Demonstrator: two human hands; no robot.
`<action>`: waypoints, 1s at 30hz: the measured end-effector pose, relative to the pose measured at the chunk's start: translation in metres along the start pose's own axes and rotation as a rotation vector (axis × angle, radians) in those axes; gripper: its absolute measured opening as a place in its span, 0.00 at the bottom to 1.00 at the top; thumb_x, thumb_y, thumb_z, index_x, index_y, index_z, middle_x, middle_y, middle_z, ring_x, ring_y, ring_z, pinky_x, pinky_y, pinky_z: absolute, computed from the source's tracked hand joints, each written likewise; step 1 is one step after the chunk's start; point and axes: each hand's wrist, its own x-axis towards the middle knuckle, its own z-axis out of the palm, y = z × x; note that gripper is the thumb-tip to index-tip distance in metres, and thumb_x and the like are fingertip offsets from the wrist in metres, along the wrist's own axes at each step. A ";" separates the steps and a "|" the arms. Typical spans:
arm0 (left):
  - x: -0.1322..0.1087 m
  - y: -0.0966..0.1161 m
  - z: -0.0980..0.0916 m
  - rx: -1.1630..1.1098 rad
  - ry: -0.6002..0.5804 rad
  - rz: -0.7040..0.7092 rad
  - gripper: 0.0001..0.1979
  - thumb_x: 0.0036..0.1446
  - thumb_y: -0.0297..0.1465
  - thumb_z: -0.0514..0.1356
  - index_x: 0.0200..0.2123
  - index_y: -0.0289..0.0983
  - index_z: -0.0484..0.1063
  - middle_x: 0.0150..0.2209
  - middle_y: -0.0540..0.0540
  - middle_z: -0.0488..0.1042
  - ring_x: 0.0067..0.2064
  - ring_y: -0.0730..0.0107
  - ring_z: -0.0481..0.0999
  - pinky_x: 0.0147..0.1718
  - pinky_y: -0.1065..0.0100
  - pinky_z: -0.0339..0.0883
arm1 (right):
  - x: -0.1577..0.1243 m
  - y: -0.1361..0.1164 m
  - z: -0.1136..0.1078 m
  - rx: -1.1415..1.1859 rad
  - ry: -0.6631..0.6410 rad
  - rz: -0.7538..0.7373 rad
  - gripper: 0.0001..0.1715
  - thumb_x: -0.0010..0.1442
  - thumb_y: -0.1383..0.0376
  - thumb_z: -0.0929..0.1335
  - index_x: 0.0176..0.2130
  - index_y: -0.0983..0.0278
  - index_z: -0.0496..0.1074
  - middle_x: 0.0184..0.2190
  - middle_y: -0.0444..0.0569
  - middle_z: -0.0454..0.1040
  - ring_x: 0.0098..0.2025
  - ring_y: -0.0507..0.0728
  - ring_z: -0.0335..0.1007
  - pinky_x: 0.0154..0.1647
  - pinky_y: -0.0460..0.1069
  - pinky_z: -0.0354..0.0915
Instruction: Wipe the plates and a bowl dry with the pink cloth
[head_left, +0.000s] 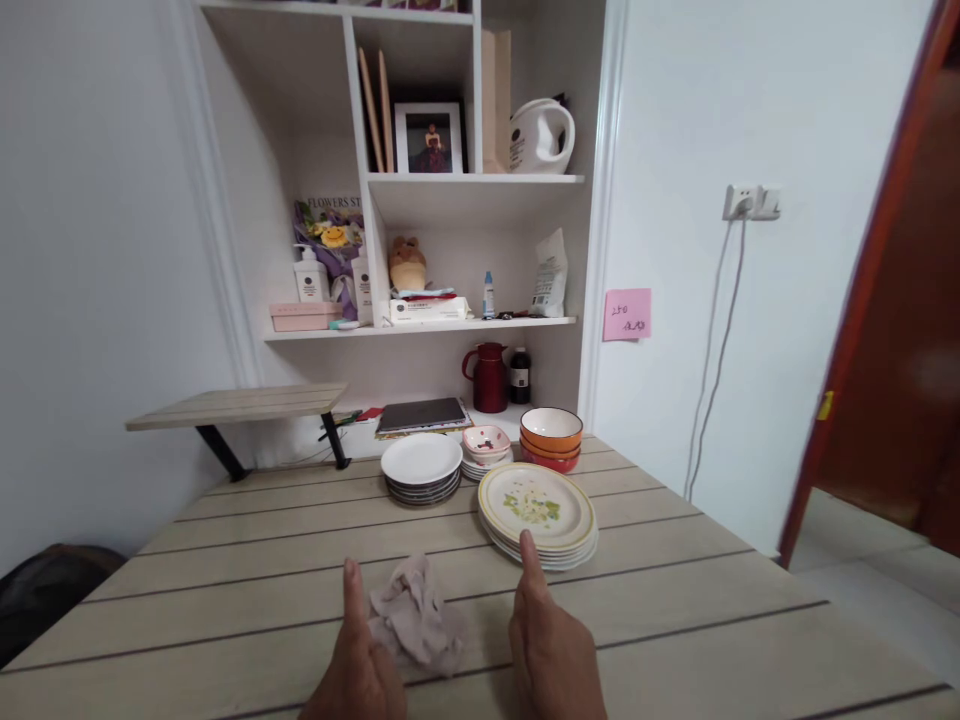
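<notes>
Head view: left hand (361, 665) and right hand (556, 655), both unclenched and empty, flank a crumpled cloth (416, 618) on the table (690, 580).

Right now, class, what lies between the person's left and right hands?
In the head view, a crumpled greyish-pink cloth lies on the table between the left hand and the right hand, nearer the left.

Readable here: "FLOWERS ST" and "250".
Capital letters spelling "FLOWERS ST" run along the top of a purple-wrapped bouquet (343, 262), cut off at the right. A handwritten "250" stands on the pink note (628, 313) on the wall (675, 120), with smaller writing below it that cannot be made out. Print on the pump bottle (310, 280), white jug (534, 142), flat white packet (427, 310), standing pouch (551, 272) and dark bottle (520, 377) is too small to read.
</notes>
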 end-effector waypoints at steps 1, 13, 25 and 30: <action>0.000 0.001 -0.002 -0.012 -0.008 -0.003 0.31 0.60 0.35 0.44 0.67 0.37 0.51 0.22 0.46 0.77 0.15 0.63 0.64 0.19 0.66 0.46 | 0.000 0.000 0.000 -0.003 0.000 -0.002 0.37 0.59 0.72 0.56 0.67 0.66 0.56 0.20 0.47 0.74 0.19 0.59 0.71 0.22 0.48 0.61; -0.001 -0.001 -0.004 -0.041 -0.015 0.031 0.29 0.57 0.32 0.49 0.62 0.40 0.63 0.18 0.47 0.72 0.17 0.62 0.63 0.22 0.66 0.47 | 0.008 -0.003 -0.005 -0.092 -0.116 -0.011 0.38 0.57 0.74 0.57 0.66 0.63 0.57 0.21 0.48 0.75 0.22 0.60 0.72 0.24 0.48 0.62; -0.003 -0.001 0.006 0.266 0.020 0.148 0.26 0.62 0.24 0.46 0.61 0.44 0.64 0.19 0.50 0.71 0.19 0.72 0.66 0.24 0.72 0.58 | 0.009 0.007 0.002 -0.128 -0.101 -0.021 0.45 0.56 0.75 0.59 0.70 0.64 0.41 0.22 0.44 0.76 0.21 0.57 0.73 0.23 0.46 0.58; -0.002 0.000 0.007 0.384 0.087 0.163 0.24 0.64 0.23 0.46 0.61 0.43 0.65 0.16 0.52 0.68 0.19 0.74 0.65 0.24 0.74 0.60 | 0.009 0.007 0.002 -0.127 -0.114 -0.024 0.47 0.56 0.76 0.60 0.70 0.65 0.40 0.22 0.43 0.76 0.21 0.56 0.73 0.22 0.45 0.55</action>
